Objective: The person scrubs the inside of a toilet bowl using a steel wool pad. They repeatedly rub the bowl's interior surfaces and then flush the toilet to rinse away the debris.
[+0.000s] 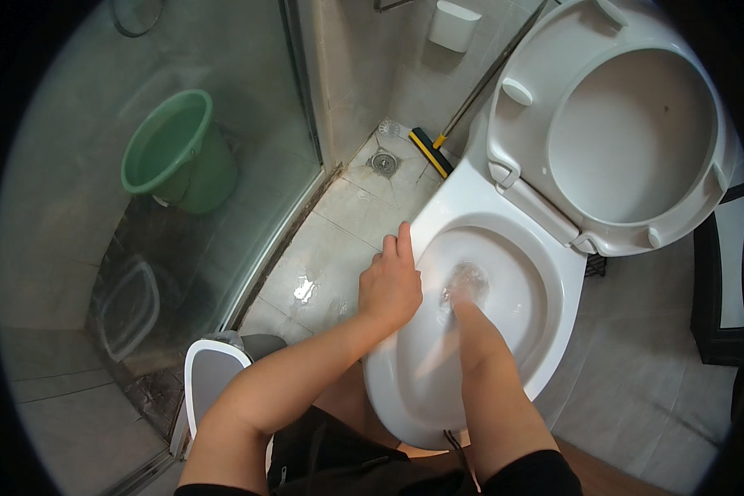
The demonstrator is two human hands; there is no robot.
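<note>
A white ceramic toilet bowl (552, 310) stands before me with its seat and lid (527, 142) raised. My left hand (392, 282) rests on the bowl's left rim, fingers pointing away from me. My right hand (465, 290) reaches down into the bowl, partly in the disturbed water (474, 273) at the drain opening; its fingers are hidden there, and whether they hold anything does not show.
Left of the bowl stands a grey-and-white waste bin (217, 372). Behind a glass shower panel (266, 124) is a green bucket (204, 173). A yellow-and-black floor squeegee (431, 152) leans near a floor drain (384, 163). A black-framed item (713, 335) stands at the right.
</note>
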